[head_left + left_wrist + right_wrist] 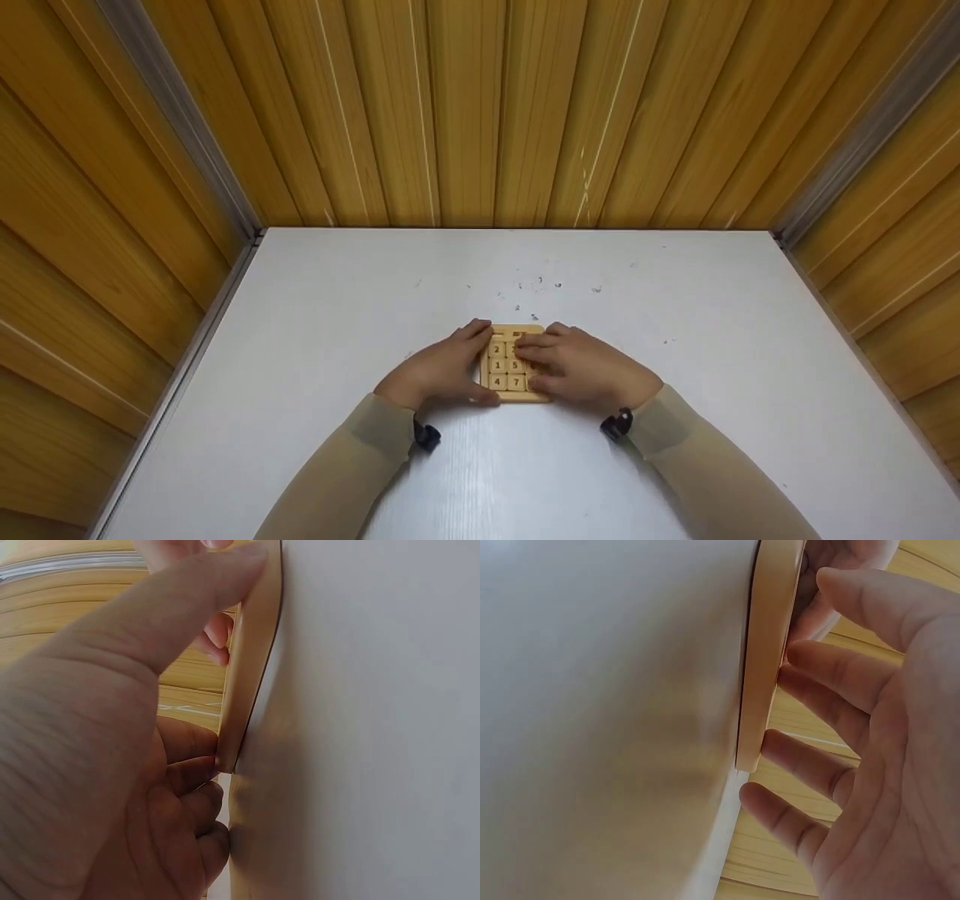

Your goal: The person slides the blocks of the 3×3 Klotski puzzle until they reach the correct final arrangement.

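Observation:
A wooden number slide puzzle (515,365) lies flat on the white table, its tiles 2, 1, 5, 4 and 7 readable in the head view. My left hand (442,367) grips the frame from the left side, thumb at the near corner and fingers at the far one. In the left wrist view that thumb presses the edge of the puzzle (251,660). Over the right column of tiles lies my right hand (589,367), its outstretched fingers touching the top and hiding some numbers. The right wrist view has these fingers (832,675) spread along the puzzle's edge (769,652).
The white table (360,277) reaches back to a wall of yellow wood-look panels (465,112). Small dark marks (558,285) dot its surface beyond the puzzle. Similar panelled walls stand to the left and right, with grey metal posts at the corners.

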A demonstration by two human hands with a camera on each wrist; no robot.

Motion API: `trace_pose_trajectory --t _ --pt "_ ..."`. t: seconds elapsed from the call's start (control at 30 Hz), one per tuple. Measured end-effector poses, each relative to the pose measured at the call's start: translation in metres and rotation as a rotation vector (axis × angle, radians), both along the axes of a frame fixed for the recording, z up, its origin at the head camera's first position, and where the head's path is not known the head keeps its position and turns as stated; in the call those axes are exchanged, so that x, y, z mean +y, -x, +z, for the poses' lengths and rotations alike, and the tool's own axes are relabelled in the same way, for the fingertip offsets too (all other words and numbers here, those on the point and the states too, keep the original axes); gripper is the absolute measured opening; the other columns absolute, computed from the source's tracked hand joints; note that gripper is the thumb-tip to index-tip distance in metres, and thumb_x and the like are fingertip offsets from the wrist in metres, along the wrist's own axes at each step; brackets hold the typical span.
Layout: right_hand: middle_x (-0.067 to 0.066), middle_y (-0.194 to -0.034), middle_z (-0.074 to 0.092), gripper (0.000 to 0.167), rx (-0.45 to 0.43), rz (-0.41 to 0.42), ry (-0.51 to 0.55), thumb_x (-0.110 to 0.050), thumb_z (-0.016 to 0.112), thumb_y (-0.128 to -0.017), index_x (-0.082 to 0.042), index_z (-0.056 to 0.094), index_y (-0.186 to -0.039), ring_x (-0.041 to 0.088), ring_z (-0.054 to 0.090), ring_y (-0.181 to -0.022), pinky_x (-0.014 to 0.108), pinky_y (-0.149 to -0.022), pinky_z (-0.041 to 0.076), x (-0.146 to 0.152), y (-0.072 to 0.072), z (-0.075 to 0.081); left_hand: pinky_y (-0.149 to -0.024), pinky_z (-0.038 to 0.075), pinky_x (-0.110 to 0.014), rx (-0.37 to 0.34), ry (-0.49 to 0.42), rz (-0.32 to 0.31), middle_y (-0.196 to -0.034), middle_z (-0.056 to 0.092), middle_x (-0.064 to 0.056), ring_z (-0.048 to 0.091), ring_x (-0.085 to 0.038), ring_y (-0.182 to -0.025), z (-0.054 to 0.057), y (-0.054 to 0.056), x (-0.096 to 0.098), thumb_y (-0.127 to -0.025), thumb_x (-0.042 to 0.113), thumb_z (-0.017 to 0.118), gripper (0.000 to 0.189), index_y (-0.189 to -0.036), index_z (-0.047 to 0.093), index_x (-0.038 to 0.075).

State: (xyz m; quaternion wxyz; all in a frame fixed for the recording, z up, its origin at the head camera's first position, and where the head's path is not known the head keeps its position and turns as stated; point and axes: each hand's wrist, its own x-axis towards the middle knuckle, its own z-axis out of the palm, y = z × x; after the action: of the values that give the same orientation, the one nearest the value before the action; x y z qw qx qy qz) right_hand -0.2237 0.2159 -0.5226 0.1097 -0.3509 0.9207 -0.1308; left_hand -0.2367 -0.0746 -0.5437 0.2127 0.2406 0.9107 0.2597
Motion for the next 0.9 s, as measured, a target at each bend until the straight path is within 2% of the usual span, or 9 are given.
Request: trace_pose_trajectory --t 0.13,0.47,0.9 --pt "-0.005 -0.174 0.057 0.059 0.011 0.009 0.006 -0.046 0.067 -0.112 -0.020 0.061 -0.165 0.027 0.053 -0.155 0.055 -0.132 0.045 -0.0016 -0.0001 0.0000 -0.145 0.026 -0.050 -0.007 0.006 0.011 -0.194 0.010 0.006 0.016 -0.024 -0.179 0.0001 -0.0004 0.0000 -0.084 0.064 0.096 0.133 -0.183 0.019 0.021" --pt "-0.004 -0.172 0.059 0.058 0.038 0.010 -0.027 -0.048 0.065 -0.113 -0.020 0.063 -0.164 0.028 0.054 -0.154 0.055 -0.131 0.045 -0.0019 -0.0025 0.0011 -0.144 0.028 -0.048 0.008 0.000 -0.008 -0.193 0.012 0.005 0.018 -0.024 -0.179 0.0021 -0.0007 -0.0006 -0.086 0.061 0.095 0.131 -0.183 0.020 0.017" --pt "0.000 -0.171 0.059 0.059 0.054 0.008 -0.045 -0.049 0.064 -0.113 -0.017 0.063 -0.163 0.031 0.056 -0.157 0.056 -0.131 0.046 0.0039 -0.0044 -0.0002 -0.145 0.025 -0.049 -0.001 0.003 -0.010 -0.194 0.010 0.003 0.015 -0.025 -0.179 0.0042 -0.0016 -0.0010 -0.086 0.060 0.096 0.132 -0.183 0.018 0.017"
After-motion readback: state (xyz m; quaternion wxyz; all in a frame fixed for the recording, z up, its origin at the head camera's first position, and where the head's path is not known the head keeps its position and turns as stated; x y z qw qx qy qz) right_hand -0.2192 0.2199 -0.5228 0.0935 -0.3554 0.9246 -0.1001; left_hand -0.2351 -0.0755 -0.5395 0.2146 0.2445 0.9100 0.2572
